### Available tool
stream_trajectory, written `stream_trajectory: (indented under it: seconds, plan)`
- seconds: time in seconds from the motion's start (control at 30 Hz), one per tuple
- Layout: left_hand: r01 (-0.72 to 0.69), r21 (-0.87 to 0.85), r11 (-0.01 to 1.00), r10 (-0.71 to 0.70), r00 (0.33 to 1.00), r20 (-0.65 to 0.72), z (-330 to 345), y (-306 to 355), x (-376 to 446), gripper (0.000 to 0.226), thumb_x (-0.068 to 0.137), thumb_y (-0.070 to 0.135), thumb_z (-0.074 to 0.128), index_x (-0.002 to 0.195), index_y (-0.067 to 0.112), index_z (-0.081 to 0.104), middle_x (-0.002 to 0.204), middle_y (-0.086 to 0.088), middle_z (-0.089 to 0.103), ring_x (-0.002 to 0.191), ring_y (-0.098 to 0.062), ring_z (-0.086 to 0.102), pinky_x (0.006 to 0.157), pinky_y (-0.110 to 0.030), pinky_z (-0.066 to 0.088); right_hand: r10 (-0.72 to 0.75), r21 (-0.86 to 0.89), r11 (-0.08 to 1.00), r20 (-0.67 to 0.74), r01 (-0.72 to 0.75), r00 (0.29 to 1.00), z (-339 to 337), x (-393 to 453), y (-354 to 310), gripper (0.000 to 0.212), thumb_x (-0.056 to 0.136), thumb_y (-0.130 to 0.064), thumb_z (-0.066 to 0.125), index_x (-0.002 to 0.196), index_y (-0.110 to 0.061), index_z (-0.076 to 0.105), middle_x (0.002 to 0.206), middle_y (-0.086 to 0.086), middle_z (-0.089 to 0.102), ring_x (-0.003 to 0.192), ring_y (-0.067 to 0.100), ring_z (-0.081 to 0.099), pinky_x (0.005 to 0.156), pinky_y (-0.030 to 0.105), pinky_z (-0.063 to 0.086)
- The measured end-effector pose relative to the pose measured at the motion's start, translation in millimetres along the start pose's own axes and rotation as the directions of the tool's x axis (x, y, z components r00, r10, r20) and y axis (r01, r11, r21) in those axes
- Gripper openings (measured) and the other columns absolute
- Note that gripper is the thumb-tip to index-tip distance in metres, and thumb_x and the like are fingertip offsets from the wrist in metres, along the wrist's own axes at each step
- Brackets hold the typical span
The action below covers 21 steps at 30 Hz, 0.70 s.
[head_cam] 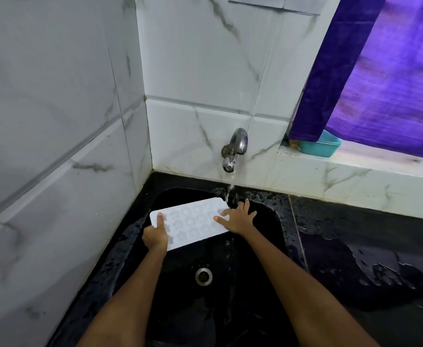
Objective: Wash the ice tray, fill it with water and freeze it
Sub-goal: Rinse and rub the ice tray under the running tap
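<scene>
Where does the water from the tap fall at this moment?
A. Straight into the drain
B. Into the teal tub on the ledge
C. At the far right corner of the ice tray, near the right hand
C: the stream from the tap drops at the far right corner of the ice tray, beside the right hand.

1. The ice tray (pixel 195 222) looks like matt, translucent white plastic or silicone.
2. The tap (pixel 235 149) is shiny metal.
3. The sink (pixel 268 221) and the worktop (pixel 355 246) are glossy black and wet.
4. The wall tiles (pixel 200 71) are smooth, marble-veined white.
5. The curtain (pixel 380 83) is purple cloth with a soft sheen.
6. The tub (pixel 320 146) at the worktop's far edge is teal plastic.
</scene>
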<state>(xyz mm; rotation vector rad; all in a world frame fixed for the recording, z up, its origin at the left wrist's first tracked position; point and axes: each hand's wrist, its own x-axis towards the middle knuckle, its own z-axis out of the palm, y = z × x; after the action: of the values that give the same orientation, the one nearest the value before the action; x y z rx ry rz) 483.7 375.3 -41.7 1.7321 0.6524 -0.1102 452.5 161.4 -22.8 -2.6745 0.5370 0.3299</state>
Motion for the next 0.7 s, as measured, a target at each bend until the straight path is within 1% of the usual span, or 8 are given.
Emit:
stream_trajectory:
  seconds: [0.07,0.13,0.2,0.27,0.4,0.53,0.6,0.7]
  plan:
    - [0.022,-0.031,0.999,-0.022,1.0,0.015,0.5,1.2,-3.9,0.063,0.093,0.045,0.053,0.112,-0.015,0.058,0.115,-0.031,0.062,0.107,-0.044,0.06,0.089,-0.044,0.048,0.002,-0.057,0.998,-0.011,-0.003,1.0,0.3,-0.2,-5.1,0.059,0.088,-0.064,0.041,0.137,-0.029,0.044,0.158,0.021,0.001,0.144,0.038,-0.018,0.109,0.068,-0.002]
    - [0.042,-0.063,0.997,-0.041,0.999,0.022,2.9,3.6,-6.7,0.063,0.093,0.045,0.053,0.115,-0.014,0.058,0.117,-0.031,0.062,0.109,-0.043,0.06,0.09,-0.045,0.048,0.001,0.012,1.0,-0.023,-0.001,1.0,-1.8,-2.4,-9.2,0.064,0.088,-0.064,0.042,0.142,-0.03,0.037,0.157,0.02,0.0,0.144,0.038,-0.018,0.11,0.068,0.0]
    - [0.024,-0.053,0.998,-0.023,0.999,0.029,4.5,8.4,-8.7,0.063,0.093,0.045,0.052,0.113,-0.014,0.058,0.115,-0.031,0.062,0.107,-0.043,0.061,0.089,-0.045,0.049,0.004,0.069,0.998,-0.053,0.0,0.999,-6.1,-4.4,-5.5,0.059,0.088,-0.062,0.045,0.138,-0.029,0.043,0.157,0.02,0.005,0.145,0.037,-0.016,0.111,0.067,-0.001]
    - [-0.011,-0.033,0.999,0.012,0.999,0.031,6.9,12.3,-9.8,0.062,0.093,0.045,0.052,0.108,-0.015,0.059,0.112,-0.032,0.063,0.104,-0.044,0.061,0.087,-0.045,0.049,0.027,0.013,1.0,-0.097,-0.026,0.995,-8.8,-5.8,-3.3,0.053,0.09,-0.059,0.043,0.133,-0.029,0.049,0.156,0.02,0.007,0.145,0.038,-0.014,0.11,0.067,-0.002]
    - [0.007,-0.067,0.998,-0.004,0.999,0.041,12.1,13.8,-13.8,0.062,0.094,0.044,0.052,0.112,-0.014,0.059,0.114,-0.031,0.062,0.106,-0.044,0.061,0.087,-0.044,0.049,0.033,0.061,0.998,-0.095,-0.028,0.995,-11.9,-9.1,-9.3,0.06,0.089,-0.059,0.044,0.139,-0.025,0.041,0.157,0.019,0.002,0.144,0.037,-0.017,0.11,0.067,-0.001]
    - [-0.011,-0.02,1.0,0.012,0.999,0.042,7.2,10.7,-10.0,0.063,0.093,0.045,0.052,0.108,-0.016,0.059,0.113,-0.032,0.062,0.105,-0.044,0.061,0.087,-0.045,0.048,0.04,-0.017,0.999,-0.092,-0.041,0.995,-18.3,-9.9,-2.0,0.049,0.092,-0.053,0.043,0.126,-0.021,0.058,0.157,0.016,0.008,0.145,0.036,-0.014,0.111,0.066,-0.001]
    - [-0.012,-0.034,0.999,0.014,0.998,0.055,9.0,12.5,-11.8,0.062,0.093,0.045,0.052,0.106,-0.016,0.06,0.111,-0.032,0.063,0.103,-0.044,0.061,0.086,-0.046,0.048,0.036,-0.052,0.998,-0.09,-0.041,0.995,-15.0,-10.1,-4.4,0.052,0.094,-0.054,0.038,0.133,-0.021,0.05,0.157,0.017,0.006,0.145,0.037,-0.014,0.111,0.067,0.0]
    - [-0.006,-0.063,0.998,0.009,0.998,0.059,11.5,15.5,-13.4,0.062,0.093,0.045,0.052,0.108,-0.015,0.059,0.113,-0.031,0.063,0.105,-0.043,0.061,0.088,-0.046,0.048,-0.004,0.07,0.997,-0.1,0.011,0.995,-17.7,-11.6,-2.1,0.055,0.09,-0.055,0.046,0.137,-0.025,0.045,0.156,0.018,0.007,0.145,0.037,-0.014,0.112,0.065,0.001]
